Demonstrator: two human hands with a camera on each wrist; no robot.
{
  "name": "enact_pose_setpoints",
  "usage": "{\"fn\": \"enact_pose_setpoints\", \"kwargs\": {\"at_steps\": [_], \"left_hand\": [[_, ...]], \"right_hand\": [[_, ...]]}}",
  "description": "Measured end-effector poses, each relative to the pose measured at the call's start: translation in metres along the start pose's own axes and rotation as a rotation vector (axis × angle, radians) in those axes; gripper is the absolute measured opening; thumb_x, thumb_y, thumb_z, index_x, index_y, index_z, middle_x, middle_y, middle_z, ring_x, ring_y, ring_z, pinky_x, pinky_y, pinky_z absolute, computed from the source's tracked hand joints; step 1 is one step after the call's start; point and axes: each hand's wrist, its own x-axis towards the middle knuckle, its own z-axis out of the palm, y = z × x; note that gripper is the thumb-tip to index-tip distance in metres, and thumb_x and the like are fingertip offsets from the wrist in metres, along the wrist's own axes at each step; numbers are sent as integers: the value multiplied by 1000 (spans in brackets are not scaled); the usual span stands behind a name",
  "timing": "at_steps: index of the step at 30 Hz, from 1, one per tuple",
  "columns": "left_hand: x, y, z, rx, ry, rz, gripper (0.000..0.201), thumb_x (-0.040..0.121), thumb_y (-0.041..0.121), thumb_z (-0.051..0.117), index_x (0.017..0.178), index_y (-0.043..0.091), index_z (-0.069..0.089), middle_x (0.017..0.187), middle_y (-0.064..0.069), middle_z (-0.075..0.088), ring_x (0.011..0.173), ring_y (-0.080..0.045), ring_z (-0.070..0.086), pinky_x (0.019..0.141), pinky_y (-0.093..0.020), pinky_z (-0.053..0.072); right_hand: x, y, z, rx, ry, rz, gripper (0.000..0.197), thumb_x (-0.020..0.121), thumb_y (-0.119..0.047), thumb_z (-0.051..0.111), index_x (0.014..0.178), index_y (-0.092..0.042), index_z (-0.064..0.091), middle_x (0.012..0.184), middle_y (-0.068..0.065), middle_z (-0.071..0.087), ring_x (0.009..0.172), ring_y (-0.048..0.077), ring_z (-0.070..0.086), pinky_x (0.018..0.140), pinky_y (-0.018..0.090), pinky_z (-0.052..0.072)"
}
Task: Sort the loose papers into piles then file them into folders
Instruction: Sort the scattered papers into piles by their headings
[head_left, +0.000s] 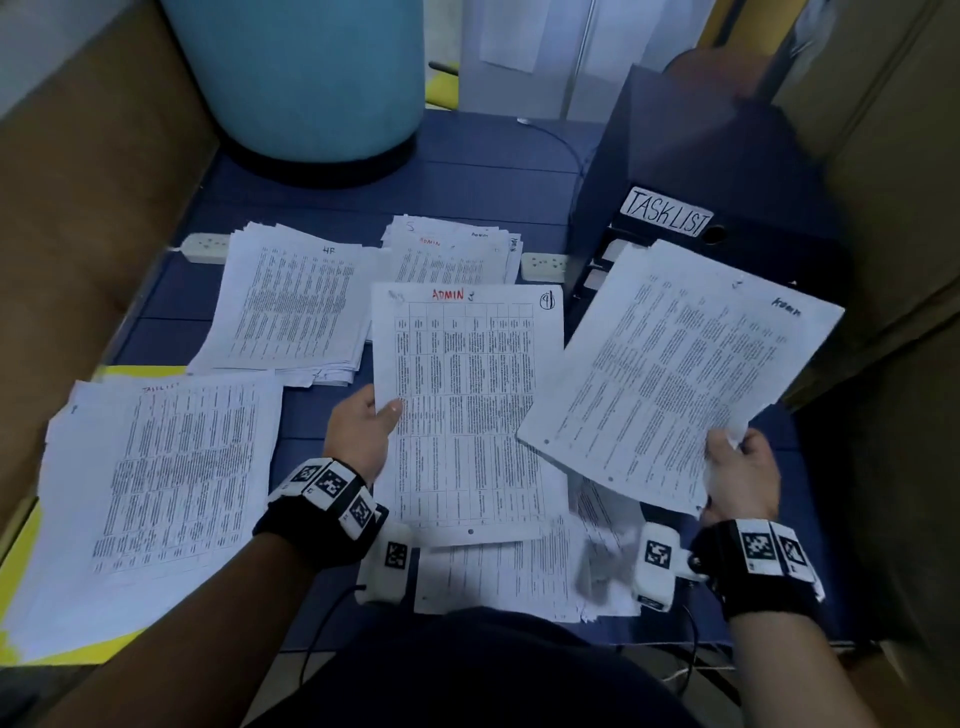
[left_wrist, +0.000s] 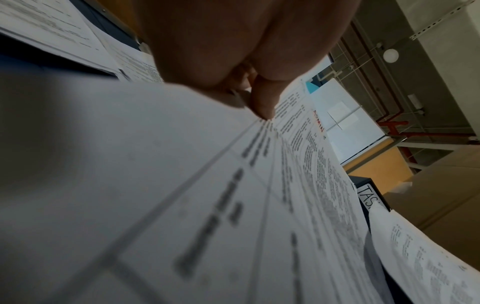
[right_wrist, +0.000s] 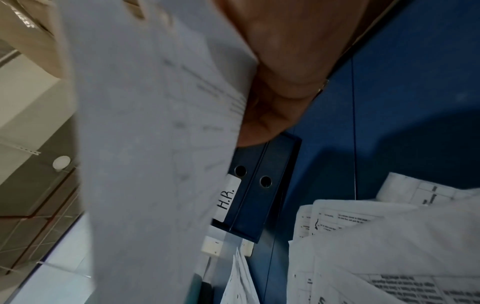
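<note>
Papers, printed tables, spread over a blue worktop (head_left: 467, 171) in several piles. Left hand (head_left: 363, 431) pinches the left edge of a sheet headed "ADMIN" in red (head_left: 467, 405), thumb on top; the left wrist view shows the thumb (left_wrist: 262, 98) pressed on the page. Right hand (head_left: 740, 478) holds a second sheet (head_left: 675, 374) by its lower right corner, lifted and tilted above the worktop, a handwritten word near its top right corner; the right wrist view shows the fingers (right_wrist: 272, 107) curled behind the paper.

Piles on the worktop:
- Far left pile marked "HR" (head_left: 291, 306).
- Far middle pile marked "ADMIN" (head_left: 452, 249), just behind the held ADMIN sheet.
- Near left pile headed "TASKLIST" (head_left: 171, 483), lying on a yellow folder (head_left: 21, 540).
- Loose unsorted heap (head_left: 519, 577) at the near edge, between both wrists.

Binders: dark blue stack (head_left: 691, 156) at right, top label "TASKLIST" (head_left: 667, 212); the right wrist view shows a spine labelled "H.R." (right_wrist: 228, 199).

Other: light blue drum (head_left: 301, 78) at the far left; 2 white power strips (head_left: 208, 247) behind the piles.
</note>
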Motion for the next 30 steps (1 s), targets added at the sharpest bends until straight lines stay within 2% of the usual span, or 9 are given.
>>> {"fn": "enact_pose_setpoints", "kwargs": {"at_steps": [4,7,11,17,20,22,23,27,30], "left_hand": [[1,1,2,-16,-8,-5,20,94,7,56,97,25,64,106,0,70,100,-19,66,96,-44,50],[4,-3,0,-4,-30,-22,23,94,9,56,92,30,64,105,0,71,101,-22,66,96,-49,49],[4,-3,1,18,-52,-24,24,94,8,56,90,31,64,104,-1,71,100,-23,67,95,-50,50],[3,5,4,5,-52,-83,27,92,8,52,82,26,70,97,-8,73,94,-30,68,87,-49,54],[7,5,-1,-33,-27,-144,27,95,36,49,96,17,69,106,-7,70,99,-22,65,93,-43,51],[8,0,-5,-125,-41,-206,61,86,67,49,123,21,60,128,5,61,118,-13,56,106,-41,39],[9,-3,-5,-128,-61,-213,66,84,69,51,131,24,54,133,11,56,122,-10,52,109,-41,36],[10,2,-2,101,-78,-29,25,90,11,61,111,22,55,108,9,66,100,-12,64,93,-37,50],[20,5,-8,147,55,13,21,90,7,59,107,20,56,101,5,65,93,-15,63,86,-32,50]], "right_hand": [[-4,-5,7,49,-69,-1,20,98,-10,54,84,-24,56,85,2,64,71,17,61,65,29,50],[-14,-8,18,89,-147,0,20,99,-9,52,86,-24,58,86,3,66,73,19,63,69,34,52],[-32,-9,40,97,-368,62,18,98,-2,50,93,-16,60,91,9,68,77,25,64,75,41,53],[-62,-2,85,-49,-627,89,16,97,-2,51,102,-14,61,100,8,73,87,24,71,77,39,58],[-61,2,100,-148,-550,40,13,95,-5,55,92,-18,59,98,13,70,81,27,68,75,43,56],[-58,2,108,-187,-481,16,12,92,-9,58,87,-20,58,97,17,69,81,33,65,79,51,54],[-58,2,113,-173,-459,13,12,91,-10,59,86,-20,58,96,16,69,81,32,64,81,52,54],[-56,-3,131,-101,-458,38,16,92,-7,60,95,-21,53,104,10,68,92,28,68,87,47,55],[-57,-6,136,-72,-553,122,25,94,-13,61,114,-20,47,111,6,64,84,15,67,77,35,56]]}}
